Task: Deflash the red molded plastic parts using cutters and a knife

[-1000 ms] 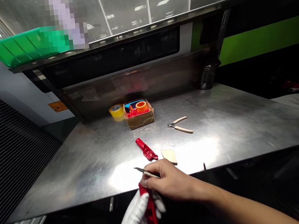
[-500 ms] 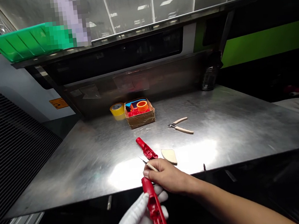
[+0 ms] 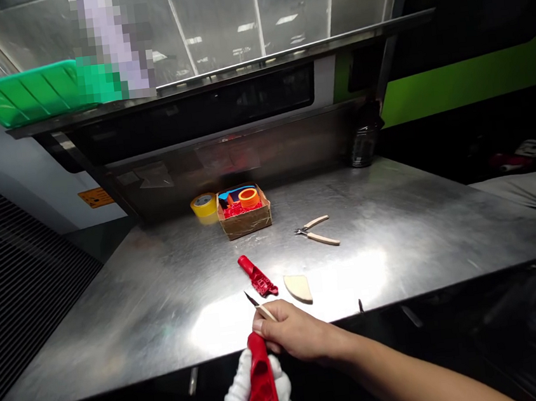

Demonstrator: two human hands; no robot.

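Note:
My left hand [image 3: 243, 391], in a white glove, is wrapped round a long red plastic part [image 3: 263, 386] in front of the table's near edge. The lower end of the part runs out of view. My bare right hand [image 3: 291, 329] grips a thin knife [image 3: 264, 310] with a pale handle, its dark pointed blade aimed up and left, away from the part. The right fingertips are at the top end of the held part. A second red plastic part [image 3: 257, 276] lies on the table just beyond, with a cream wedge-shaped piece [image 3: 299, 288] to its right.
Cutting pliers [image 3: 316, 231] with pale handles lie spread on the metal table [image 3: 165, 313]. Farther back stand a cardboard box [image 3: 246, 224] of red pieces and a yellow tape roll [image 3: 203, 205]. A dark bottle [image 3: 365, 142] stands back right; a green bin [image 3: 36, 94] sits on the shelf above.
The held red part has turned a little about its length in my left hand. The knife has rolled, showing its blade broader. The whole view has shifted slightly.

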